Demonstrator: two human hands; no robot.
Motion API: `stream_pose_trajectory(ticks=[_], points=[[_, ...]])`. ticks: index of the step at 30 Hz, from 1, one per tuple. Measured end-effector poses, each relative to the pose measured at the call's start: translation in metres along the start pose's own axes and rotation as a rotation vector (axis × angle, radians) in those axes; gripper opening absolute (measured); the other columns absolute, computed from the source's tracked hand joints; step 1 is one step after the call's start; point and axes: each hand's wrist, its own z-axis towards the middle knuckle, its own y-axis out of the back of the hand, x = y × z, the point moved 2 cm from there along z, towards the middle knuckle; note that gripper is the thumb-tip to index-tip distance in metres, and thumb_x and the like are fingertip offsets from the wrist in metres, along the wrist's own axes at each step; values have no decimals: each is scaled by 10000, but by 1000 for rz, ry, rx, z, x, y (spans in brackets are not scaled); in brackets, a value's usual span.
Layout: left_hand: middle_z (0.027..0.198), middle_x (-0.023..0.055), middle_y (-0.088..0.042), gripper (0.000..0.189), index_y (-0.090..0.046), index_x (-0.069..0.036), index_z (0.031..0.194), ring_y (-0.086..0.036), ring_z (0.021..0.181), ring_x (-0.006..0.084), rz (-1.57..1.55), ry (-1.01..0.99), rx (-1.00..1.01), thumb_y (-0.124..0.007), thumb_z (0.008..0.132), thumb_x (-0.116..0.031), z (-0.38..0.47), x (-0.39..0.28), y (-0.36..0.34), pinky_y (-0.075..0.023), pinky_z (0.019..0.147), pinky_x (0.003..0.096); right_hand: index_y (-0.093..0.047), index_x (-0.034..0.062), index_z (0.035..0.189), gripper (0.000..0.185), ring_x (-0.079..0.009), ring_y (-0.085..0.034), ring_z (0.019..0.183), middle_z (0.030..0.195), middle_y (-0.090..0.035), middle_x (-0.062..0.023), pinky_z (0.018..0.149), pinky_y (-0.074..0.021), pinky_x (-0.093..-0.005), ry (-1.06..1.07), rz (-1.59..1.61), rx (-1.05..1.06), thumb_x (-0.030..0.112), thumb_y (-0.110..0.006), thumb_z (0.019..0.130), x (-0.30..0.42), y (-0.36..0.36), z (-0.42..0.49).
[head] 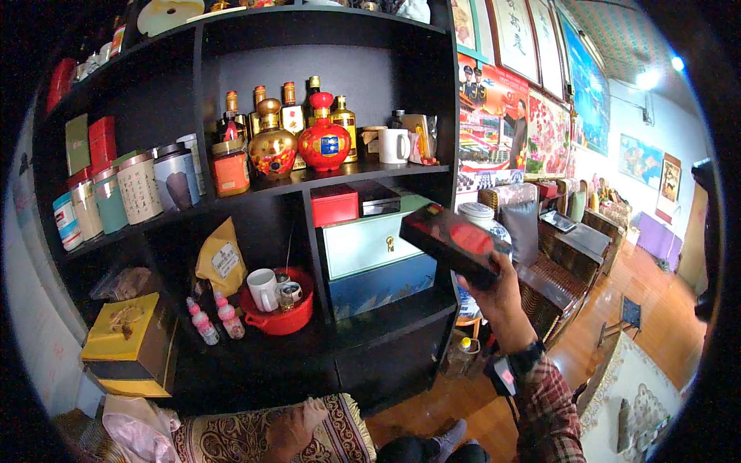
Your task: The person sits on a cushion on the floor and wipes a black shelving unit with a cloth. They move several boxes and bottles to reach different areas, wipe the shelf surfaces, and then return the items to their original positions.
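Note:
My right hand [501, 307] grips one end of a dark flat box [425, 231] with a red oval on its face. The box is held up, tilted, in front of the right side of a black shelf unit [393, 347]. Just behind it, a pale green box [370, 246] with a gold clasp lies on a blue box [382, 286]. A red box [334, 205] and a black box [379, 199] rest on top of the green one. Low in the view, my left hand [286, 434] is blurred over a patterned rug [231, 434], holding what looks like a pale cloth [314, 412].
Liquor bottles, a round red bottle [325, 139] and a white mug [394, 146] crowd the middle shelf. Tea canisters [139, 188] line the left shelf. Below stand a red plastic basket [281, 324] with cups and a yellow box [124, 324]. A table [625, 393] is at right.

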Motion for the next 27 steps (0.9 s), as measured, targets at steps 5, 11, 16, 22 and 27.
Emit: stream_pose_trajectory(ticks=[5,11,16,22,27], points=[[1029,177,-704,588,-624,-16,1257,-673,880,304,67,9,-84,-668,886,-470,-4,-9,2,-530,762,436,-543,67,1267,401,-318,-621,1098,1218,-618,-135,832,-583,-492,128,-4,-41,320,-559,956,-11,-36,58],[1028,179,-702,578,-624,-13,1251,-672,882,311,79,23,-117,-663,891,-464,-1,-12,5,-531,765,440,-558,114,1238,338,-297,-622,1107,1208,-624,-118,857,-578,-491,142,-10,-101,324,-558,974,-25,-56,104],[1027,180,-701,570,-623,-11,1246,-671,883,317,84,23,-123,-659,895,-458,4,-13,4,-531,768,444,-563,48,1220,408,-304,-658,1010,1158,-624,-133,773,-628,-484,226,-17,-105,320,-620,922,-38,-67,124],[1026,182,-699,560,-622,-8,1240,-670,885,324,88,25,-124,-654,900,-452,8,-15,2,-532,771,449,-558,74,1213,377,-316,-647,1034,1182,-620,-135,826,-603,-512,183,-3,-168,294,-635,917,-50,-90,144],[1025,183,-697,552,-622,-6,1235,-669,887,330,92,24,-119,-650,904,-446,14,-17,1,-533,773,452,-513,28,1247,465,-358,-626,1072,1194,-585,-175,785,-628,-492,153,-37,-209,295,-662,897,-72,-121,172]])
